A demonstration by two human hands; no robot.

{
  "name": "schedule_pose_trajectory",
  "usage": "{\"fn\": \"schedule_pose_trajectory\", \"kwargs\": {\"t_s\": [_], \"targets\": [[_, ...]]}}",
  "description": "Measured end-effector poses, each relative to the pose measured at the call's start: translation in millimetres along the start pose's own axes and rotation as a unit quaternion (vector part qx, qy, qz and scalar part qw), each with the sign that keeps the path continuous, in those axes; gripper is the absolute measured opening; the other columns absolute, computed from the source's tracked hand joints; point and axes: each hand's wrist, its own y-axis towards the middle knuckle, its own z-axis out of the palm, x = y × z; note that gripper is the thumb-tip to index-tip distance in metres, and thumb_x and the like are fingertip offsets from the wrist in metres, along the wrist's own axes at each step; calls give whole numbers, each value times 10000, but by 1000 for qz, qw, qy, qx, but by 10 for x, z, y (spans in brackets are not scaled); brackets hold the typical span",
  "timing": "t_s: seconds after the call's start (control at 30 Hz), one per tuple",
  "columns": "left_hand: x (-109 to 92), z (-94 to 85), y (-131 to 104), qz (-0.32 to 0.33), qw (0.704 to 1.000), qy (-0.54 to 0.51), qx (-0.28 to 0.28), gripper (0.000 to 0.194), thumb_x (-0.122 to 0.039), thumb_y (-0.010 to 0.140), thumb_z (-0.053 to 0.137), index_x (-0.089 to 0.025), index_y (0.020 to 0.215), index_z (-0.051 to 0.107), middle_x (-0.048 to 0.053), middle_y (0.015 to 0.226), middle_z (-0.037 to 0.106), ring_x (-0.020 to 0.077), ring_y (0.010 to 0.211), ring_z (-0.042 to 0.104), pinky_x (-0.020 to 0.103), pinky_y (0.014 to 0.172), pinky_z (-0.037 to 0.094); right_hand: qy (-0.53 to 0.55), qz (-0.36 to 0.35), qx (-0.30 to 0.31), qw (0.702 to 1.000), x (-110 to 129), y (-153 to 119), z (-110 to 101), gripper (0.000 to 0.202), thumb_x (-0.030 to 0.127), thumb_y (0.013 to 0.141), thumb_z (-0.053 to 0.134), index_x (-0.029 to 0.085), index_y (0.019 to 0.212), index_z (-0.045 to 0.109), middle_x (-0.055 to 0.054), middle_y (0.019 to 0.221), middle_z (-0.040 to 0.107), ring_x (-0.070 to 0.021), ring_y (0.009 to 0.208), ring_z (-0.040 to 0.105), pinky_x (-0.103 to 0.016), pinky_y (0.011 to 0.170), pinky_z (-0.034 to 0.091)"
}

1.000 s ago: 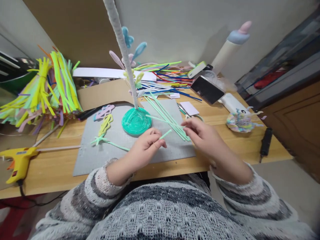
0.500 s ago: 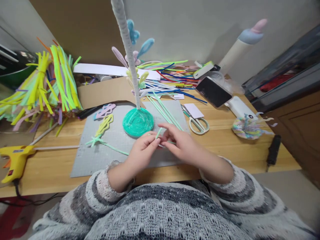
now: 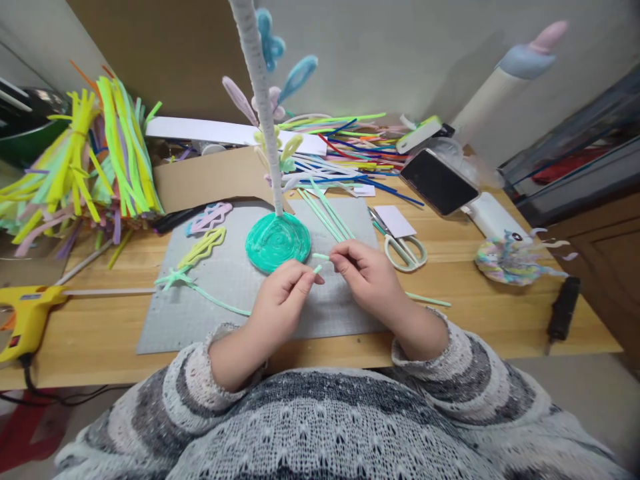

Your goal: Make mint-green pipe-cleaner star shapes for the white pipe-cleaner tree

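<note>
In the head view, just below the centre of the frame, pinches one mint-green tip (image 3: pixel 318 269) between thumb and forefinger of the left hand (image 3: pixel 277 300), grip closed with no visible opening. Pinches a second mint-green tip (image 3: pixel 321 257) likewise in the right hand (image 3: pixel 370 280), thumb against forefinger. Sets the two tips near each other, apart and not touching: the left-hand one slanting up and rightward, the right-hand one almost level, aimed left and slightly higher in the frame. Judges that narrow gap the key relation: long axes at an angle, both hands about equally close to it. Cannot trace either strand through the closed palms; shows only a mint-green length (image 3: pixel 429 300) to the right of the right wrist, and a curved mint-green stem (image 3: pixel 220 304) running from the left hand to a mint-green star (image 3: pixel 175 279) at centre left of the frame. Has more loose mint-green stems (image 3: pixel 326 219) on the grey mat (image 3: pixel 170 323), above the right hand and nearer to it than to the left, slanting from upper left to lower right. Places the teal disc (image 3: pixel 277 243) just above the left hand, and scissors (image 3: pixel 406 253) right of centre on the wooden surface (image 3: pixel 450 267).
</note>
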Motion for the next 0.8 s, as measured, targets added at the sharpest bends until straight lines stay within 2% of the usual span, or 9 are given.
{"fn": "schedule_pose_trajectory", "kwargs": {"t_s": [0.13,0.23,0.47,0.8], "targets": [[9,36,15,-39,993,-114,-19,138,-267,888,507,-168,916,599,-10,694,524,111,620,470,251,592,422,71,2,1,997,9,-31,24,137,280,918,531,198,906,640,-18,828,665,-132,726,591,-267,657,453],[28,54,22,-50,983,-172,-31,87,-254,862,553,-171,887,558,-25,680,515,83,554,438,218,521,394,84,-1,15,996,16,-51,52,127,291,906,560,210,925,656,-17,841,676,-136,757,604,-277,690,469],[26,67,37,-28,973,-219,-67,96,-222,824,633,-164,847,560,-23,710,548,65,557,492,183,503,429,145,10,60,988,22,-92,142,95,247,916,525,189,909,601,0,788,607,-117,726,559,-255,671,454],[22,67,41,-16,976,-208,-62,51,-192,823,629,-156,843,598,-26,663,549,64,539,489,181,502,431,141,13,82,987,12,-108,132,96,221,923,507,190,913,597,4,789,595,-116,735,538,-260,673,421]]}}
